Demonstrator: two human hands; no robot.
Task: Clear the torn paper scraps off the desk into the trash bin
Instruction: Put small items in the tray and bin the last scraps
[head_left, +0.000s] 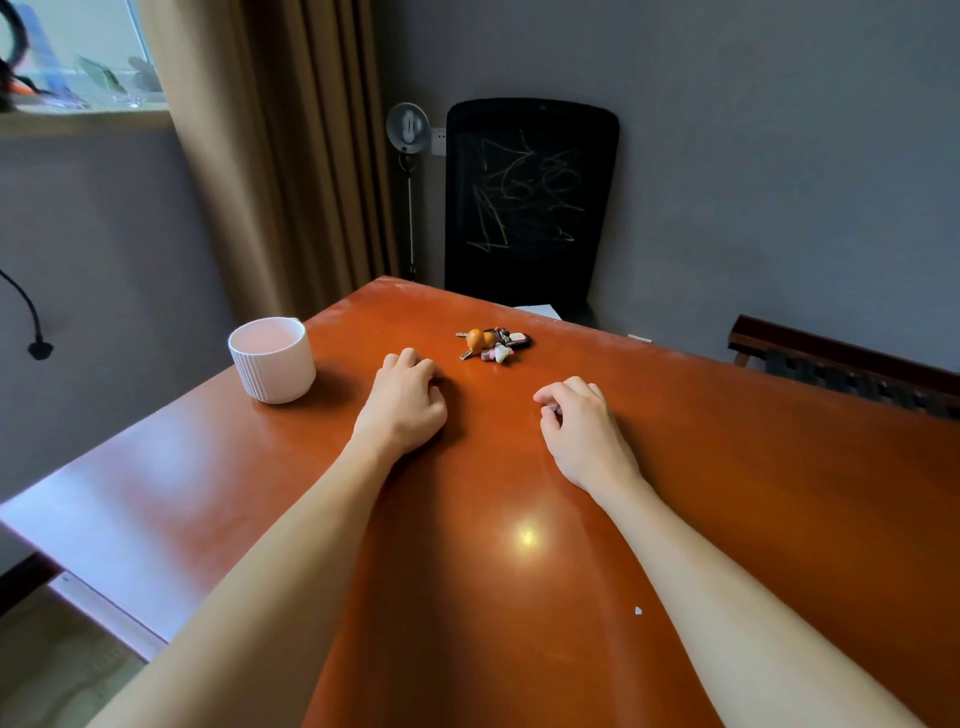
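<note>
Bare tabletop (727, 467) lies open right of the hands; a cup (271, 359) blocks the left edge, keys (493, 344) sit just ahead.

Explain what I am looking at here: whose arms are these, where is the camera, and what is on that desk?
No machine here: these are a person's two bare arms, filmed by one wide-angle camera worn on the head, looking forward and down. That is why the arms seem to grow out of the bottom of the picture.

The left hand and the right hand rest with curled fingers on a glossy reddish-brown desk. Whether either fist hides anything, I cannot tell.

On the desk stand a white ribbed container, perhaps the small trash bin, and a bunch of keys with charms. One tiny white scrap lies near the right forearm. Behind the desk stands a black chair.
</note>
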